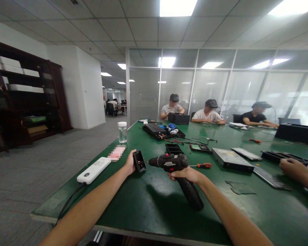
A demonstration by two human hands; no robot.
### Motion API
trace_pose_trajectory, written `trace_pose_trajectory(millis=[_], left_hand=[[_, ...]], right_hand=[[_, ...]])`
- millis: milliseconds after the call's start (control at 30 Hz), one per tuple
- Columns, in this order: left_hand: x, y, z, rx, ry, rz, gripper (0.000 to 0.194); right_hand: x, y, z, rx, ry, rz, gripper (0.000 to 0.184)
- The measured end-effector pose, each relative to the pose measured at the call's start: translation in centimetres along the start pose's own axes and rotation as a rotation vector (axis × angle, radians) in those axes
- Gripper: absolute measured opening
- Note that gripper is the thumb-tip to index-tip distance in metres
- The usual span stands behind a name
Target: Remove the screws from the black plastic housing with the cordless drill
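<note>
My left hand (129, 163) grips a small black plastic box (139, 161) by its left side, tilted so that its open face looks toward the right. My right hand (187, 175) is wrapped around the handle of a black cordless drill (173, 162) with red buttons. The drill points left, and its thin bit reaches to the box's open side; whether it touches anything inside is too small to tell. Just behind the drill lie a black compartmented tray (173, 148) and a screwdriver (204, 165) with an orange and black handle.
On the green table (123, 205) stand a clear jar (122, 132) and a white power bank (94, 170) with a cable at left. A disc drive (232, 160) and a broken glass piece (240, 188) lie right. A co-worker's hand (294, 169) is at far right; several people sit opposite.
</note>
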State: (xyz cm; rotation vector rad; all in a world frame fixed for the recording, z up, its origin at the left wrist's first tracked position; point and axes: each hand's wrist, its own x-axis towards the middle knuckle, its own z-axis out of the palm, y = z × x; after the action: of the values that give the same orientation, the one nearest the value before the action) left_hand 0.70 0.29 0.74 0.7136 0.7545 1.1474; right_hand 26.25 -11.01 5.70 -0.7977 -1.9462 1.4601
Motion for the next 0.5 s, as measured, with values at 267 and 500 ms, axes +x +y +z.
trace_pose_trajectory(millis=[267, 500], left_hand=[[-0.3, 0.15, 0.2, 0.0, 0.006, -0.008, 0.035], [-0.3, 0.07, 0.2, -0.003, -0.004, 0.005, 0.035]], right_hand=[[-0.21, -0.58, 0.06, -0.01, -0.038, -0.007, 0.021], [-0.16, -0.63, 0.09, -0.027, -0.025, 0.018, 0.024]])
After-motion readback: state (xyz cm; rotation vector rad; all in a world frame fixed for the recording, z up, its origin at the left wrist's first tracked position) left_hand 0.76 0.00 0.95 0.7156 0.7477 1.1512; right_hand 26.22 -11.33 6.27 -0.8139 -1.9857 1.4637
